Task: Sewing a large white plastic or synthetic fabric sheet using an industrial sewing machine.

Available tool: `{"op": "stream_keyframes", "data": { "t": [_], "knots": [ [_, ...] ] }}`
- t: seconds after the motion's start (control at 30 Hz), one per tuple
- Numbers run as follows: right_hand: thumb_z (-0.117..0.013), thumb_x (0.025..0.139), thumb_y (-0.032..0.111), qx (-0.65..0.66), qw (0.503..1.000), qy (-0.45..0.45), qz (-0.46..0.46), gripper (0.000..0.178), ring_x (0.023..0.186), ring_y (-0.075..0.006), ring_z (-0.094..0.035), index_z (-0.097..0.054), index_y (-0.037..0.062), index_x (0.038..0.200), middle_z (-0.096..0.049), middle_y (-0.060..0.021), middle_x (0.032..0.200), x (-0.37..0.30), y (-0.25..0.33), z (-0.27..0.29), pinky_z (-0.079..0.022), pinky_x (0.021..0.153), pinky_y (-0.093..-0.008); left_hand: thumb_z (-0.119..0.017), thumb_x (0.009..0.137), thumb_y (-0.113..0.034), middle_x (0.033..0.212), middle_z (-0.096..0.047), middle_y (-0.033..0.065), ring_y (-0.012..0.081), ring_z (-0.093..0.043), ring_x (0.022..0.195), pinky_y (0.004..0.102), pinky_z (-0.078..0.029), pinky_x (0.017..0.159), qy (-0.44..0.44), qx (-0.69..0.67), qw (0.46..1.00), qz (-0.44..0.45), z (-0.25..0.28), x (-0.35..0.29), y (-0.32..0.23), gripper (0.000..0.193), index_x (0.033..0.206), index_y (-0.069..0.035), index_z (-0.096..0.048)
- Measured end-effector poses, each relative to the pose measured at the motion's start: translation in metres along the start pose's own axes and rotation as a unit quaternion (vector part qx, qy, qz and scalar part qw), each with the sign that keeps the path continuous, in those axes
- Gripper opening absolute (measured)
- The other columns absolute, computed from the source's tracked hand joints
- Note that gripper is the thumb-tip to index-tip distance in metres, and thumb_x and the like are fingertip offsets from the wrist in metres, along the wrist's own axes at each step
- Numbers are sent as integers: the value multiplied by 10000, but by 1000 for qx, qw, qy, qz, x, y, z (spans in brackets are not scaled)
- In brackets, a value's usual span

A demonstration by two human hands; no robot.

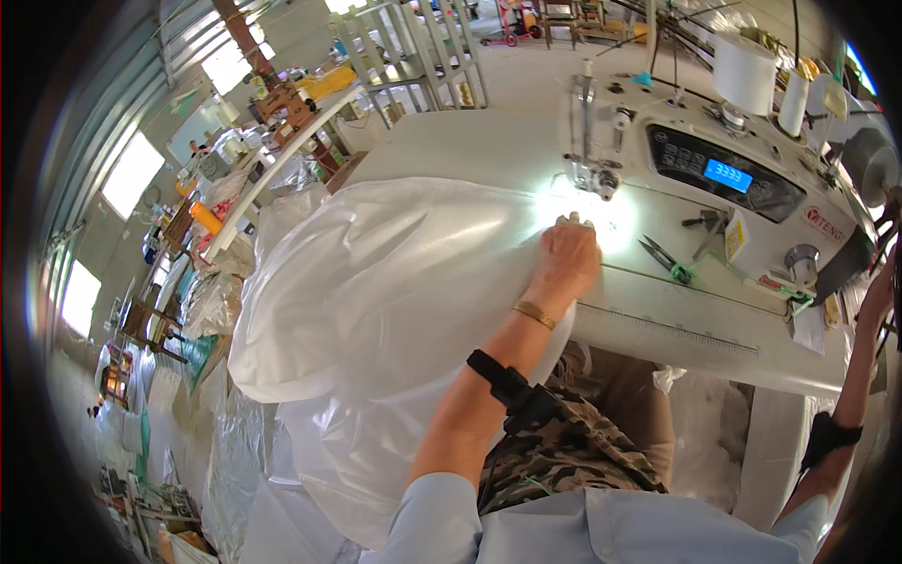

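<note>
A large sheet of glossy white plastic film (376,263) spreads over the left of the sewing table and hangs down its front. My left hand (569,254) rests at the sheet's right edge, fingers bunched and closed on it, just in front of the sewing machine's (634,155) lit needle area. Glare hides the needle and the fingertips. My right arm reaches up along the far right rim. My right hand (883,282) is there beside the machine's right end, its fingers too cut off and dark to read.
Small thread snips (663,256) with green thread lie right of my left hand. A lit control panel (723,174) is on the machine; a white thread cone (744,75) stands behind. A grey slatted chair (413,56) stands beyond the table. Cluttered benches (282,169) line the left.
</note>
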State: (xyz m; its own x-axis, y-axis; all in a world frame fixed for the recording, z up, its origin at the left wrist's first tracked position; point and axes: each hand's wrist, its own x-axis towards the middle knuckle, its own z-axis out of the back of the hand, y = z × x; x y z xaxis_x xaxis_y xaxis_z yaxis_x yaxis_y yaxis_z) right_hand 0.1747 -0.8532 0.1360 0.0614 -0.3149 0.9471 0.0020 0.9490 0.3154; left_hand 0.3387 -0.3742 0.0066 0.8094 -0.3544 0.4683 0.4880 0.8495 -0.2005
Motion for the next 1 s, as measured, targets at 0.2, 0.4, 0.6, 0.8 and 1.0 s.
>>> {"op": "stream_keyframes", "data": {
  "t": [0.2, 0.4, 0.6, 0.8, 1.0],
  "knots": [
    [-465, 981, 503, 185, 832, 184, -489, 612, 1427, -210, -302, -449, 94, 1436, -352, -129, 1529, 38, -183, -34, -216, 1166, -367, -577, 751, -89, 968, -617, 161, 307, -590, 965, 435, -508, 838, 7, 17, 1000, 18, 0, -2, 10, 169, 861, 5, -665],
    [-518, 925, 612, 314, 770, 357, -426, 698, 1135, -175, -571, -529, 76, 1374, -578, -90, 1302, 39, -97, -41, -434, 1001, -315, -655, 828, -191, 1025, -612, 160, 312, -579, 1011, 425, -492, 890, -2, 22, 1000, 18, 4, -2, 1, 263, 981, 22, -642],
    [-590, 880, 611, 270, 772, 347, -459, 742, 1139, -155, -567, -529, 55, 1368, -585, -81, 1286, 54, -131, -41, -454, 975, -291, -651, 854, -182, 981, -604, 127, 288, -586, 981, 412, -497, 862, 8, 27, 999, 16, 6, -1, -5, 193, 962, -22, -649],
    [-542, 960, 252, 384, 831, 269, -301, 319, 1221, -176, -519, -630, 57, 1197, -567, -106, 1315, 5, -108, -46, -395, 1055, -301, -633, 866, -168, 974, -592, 88, 250, -568, 981, 386, -500, 839, 4, 61, 998, 15, 2, -4, 7, 137, 916, -50, -681],
    [-548, 942, 207, 314, 875, 232, -285, 236, 1128, -168, -565, -626, 36, 1085, -633, -89, 1122, 53, -158, -45, -402, 1032, -317, -630, 869, -152, 1008, -602, 93, 253, -580, 990, 382, -503, 853, 4, 46, 999, 12, 0, -1, -3, 161, 973, -58, -707]
  ]
}}
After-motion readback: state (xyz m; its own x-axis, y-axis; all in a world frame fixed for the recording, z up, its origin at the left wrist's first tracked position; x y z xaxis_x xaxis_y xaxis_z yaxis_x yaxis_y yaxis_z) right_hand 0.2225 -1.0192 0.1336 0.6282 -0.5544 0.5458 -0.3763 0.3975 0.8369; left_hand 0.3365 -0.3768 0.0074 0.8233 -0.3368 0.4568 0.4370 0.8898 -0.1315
